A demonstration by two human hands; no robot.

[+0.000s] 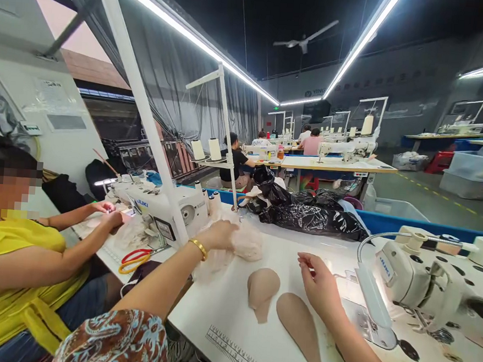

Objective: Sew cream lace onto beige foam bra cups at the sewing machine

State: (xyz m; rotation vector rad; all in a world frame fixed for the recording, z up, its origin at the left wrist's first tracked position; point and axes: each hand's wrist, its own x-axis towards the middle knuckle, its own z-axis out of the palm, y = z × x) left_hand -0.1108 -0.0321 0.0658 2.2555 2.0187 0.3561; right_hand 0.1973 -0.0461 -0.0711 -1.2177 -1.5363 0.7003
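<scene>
My left hand (221,236) reaches forward to a pile of sheer pale pink fabric (248,243) on the white sewing table (199,310). Its fingers are blurred against the cloth, so their grip is unclear. My right hand (315,277) hovers over the table, beside the sewing machine, with its fingers slightly curled and nothing visible in them. Between the hands lie two brown teardrop-shaped pieces, one (263,290) with a folded edge and a longer one (299,328) nearer to me. A ruler scale (237,354) runs along the table's front edge.
A white sewing machine (428,282) with a lamp stands at the right. Black plastic bags (313,216) lie behind the table. At the left, a person in yellow (24,265) works at another machine (169,209), near red and yellow-handled scissors (137,259). Thread cones (214,150) stand beyond.
</scene>
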